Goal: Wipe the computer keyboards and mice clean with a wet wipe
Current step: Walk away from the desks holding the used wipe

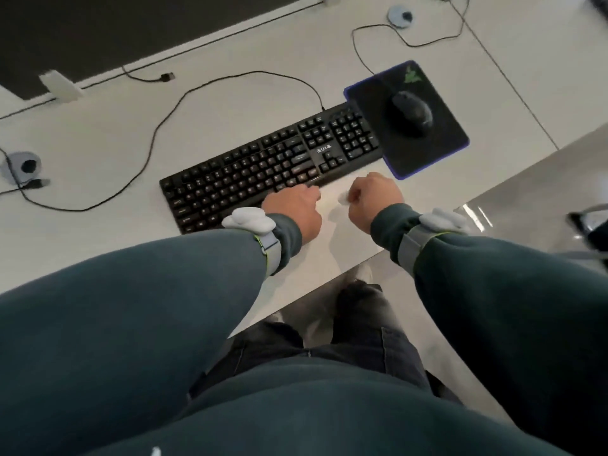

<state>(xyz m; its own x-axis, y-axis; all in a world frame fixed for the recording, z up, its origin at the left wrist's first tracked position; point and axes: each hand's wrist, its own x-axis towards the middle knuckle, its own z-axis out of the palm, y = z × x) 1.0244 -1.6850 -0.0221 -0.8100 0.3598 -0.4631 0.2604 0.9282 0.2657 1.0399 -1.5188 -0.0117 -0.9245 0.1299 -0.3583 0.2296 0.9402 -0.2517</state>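
A black keyboard point(269, 166) lies slanted across the white desk point(98, 245). To its right a black mouse point(413, 111) sits on a black mouse pad point(437, 149) with a blue edge. My left hand point(294, 212) rests over the keyboard's near edge, fingers curled down onto it. My right hand point(373, 199) hovers just off the keyboard's front right, fingers curled round a small white wet wipe point(343, 198) that sticks out at the left of the fist.
Black cables point(158, 126) loop over the desk behind the keyboard. A dark monitor point(98, 31) stands at the back left. Grey cable grommets sit at the left point(24, 166) and at the back point(400, 15). The desk edge runs near my legs, with glossy floor point(526, 179) to the right.
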